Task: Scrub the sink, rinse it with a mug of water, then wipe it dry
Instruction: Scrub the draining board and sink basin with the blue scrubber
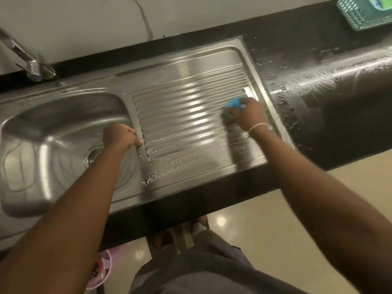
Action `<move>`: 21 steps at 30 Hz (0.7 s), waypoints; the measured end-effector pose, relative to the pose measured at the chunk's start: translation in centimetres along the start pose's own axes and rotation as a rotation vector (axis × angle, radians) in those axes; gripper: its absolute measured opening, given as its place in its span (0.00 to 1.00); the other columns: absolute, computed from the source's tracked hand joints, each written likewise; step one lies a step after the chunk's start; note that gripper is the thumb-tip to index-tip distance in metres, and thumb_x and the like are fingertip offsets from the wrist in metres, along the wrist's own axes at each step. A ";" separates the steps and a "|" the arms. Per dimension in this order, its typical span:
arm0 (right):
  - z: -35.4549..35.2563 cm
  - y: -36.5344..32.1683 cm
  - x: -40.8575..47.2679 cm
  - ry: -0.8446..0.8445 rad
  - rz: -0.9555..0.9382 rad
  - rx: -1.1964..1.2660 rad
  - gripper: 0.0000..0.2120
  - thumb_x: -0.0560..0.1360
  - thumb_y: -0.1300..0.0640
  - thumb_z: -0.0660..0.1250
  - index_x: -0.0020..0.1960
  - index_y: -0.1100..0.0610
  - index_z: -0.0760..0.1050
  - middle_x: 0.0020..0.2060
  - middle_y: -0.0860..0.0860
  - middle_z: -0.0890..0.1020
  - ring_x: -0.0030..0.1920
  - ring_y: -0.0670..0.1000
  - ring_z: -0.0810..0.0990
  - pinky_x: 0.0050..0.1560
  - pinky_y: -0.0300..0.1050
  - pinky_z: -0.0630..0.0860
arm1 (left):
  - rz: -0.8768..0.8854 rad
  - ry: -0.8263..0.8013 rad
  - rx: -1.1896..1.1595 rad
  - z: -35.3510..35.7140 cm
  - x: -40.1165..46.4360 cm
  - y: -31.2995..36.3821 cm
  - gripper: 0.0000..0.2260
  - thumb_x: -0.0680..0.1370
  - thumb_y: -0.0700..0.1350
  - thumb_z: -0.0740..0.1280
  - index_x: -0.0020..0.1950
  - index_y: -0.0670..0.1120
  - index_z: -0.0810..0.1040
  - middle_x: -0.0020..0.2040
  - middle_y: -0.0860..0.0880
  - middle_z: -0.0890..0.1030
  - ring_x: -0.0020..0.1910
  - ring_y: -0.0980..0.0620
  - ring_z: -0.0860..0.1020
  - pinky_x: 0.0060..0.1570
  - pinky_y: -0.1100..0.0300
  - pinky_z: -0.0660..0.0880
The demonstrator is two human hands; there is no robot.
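A stainless steel sink (63, 115) with a deep basin on the left and a ribbed drainboard (182, 115) on the right fills the counter. My right hand (251, 113) is shut on a blue scrub sponge (233, 102), pressed against the far right of the drainboard. Soap foam streaks cover the ridges toward the near edge. My left hand (121, 134) rests with curled fingers on the strip between basin and drainboard, holding nothing. The drain (93, 154) shows at the basin's bottom, partly behind my left wrist.
A metal tap (27, 58) stands at the back left. The black counter (331, 96) to the right is wet and speckled with foam. A green plastic basket (364, 11) sits at the far right corner. On the floor below lies a pink tub (100, 268).
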State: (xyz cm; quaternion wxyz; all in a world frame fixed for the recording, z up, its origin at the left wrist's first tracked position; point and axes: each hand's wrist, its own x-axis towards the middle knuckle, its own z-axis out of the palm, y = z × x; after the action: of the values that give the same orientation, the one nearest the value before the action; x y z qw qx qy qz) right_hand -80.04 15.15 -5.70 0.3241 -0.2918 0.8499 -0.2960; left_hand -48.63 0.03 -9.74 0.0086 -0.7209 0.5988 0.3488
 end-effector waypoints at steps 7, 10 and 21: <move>1.2 -0.9 1.3 0.137 0.045 -0.080 0.09 0.75 0.57 0.71 0.54 0.58 0.80 0.46 0.51 0.84 0.45 0.52 0.83 0.50 0.44 0.78 | -0.029 0.019 0.025 0.0 0.2 0.8 0.16 0.57 0.40 0.84 0.37 0.48 0.81 0.40 0.49 0.84 0.41 0.50 0.82 0.47 0.58 0.80; 10.7 -4.7 -1.4 -0.112 -0.137 -0.024 0.10 0.69 0.48 0.71 0.45 0.53 0.80 0.37 0.52 0.85 0.37 0.55 0.85 0.41 0.55 0.83 | -0.035 0.031 0.064 0.0 0.6 1.1 0.16 0.56 0.41 0.85 0.38 0.46 0.83 0.40 0.48 0.84 0.42 0.50 0.83 0.47 0.59 0.79; 2.6 -2.3 2.5 -0.080 -0.044 0.055 0.15 0.72 0.57 0.75 0.56 0.61 0.81 0.44 0.52 0.84 0.34 0.41 0.81 0.31 0.29 0.74 | -0.085 0.030 0.289 -0.3 2.5 1.6 0.38 0.42 0.60 0.84 0.48 0.45 0.85 0.49 0.47 0.85 0.47 0.48 0.83 0.41 0.60 0.76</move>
State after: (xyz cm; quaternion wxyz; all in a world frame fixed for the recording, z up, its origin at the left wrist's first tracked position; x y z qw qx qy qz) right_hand -78.98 11.06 -6.68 0.3592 -0.3130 0.8211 -0.3143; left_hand -49.74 -2.72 -10.15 0.1182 -0.7419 0.6119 0.2473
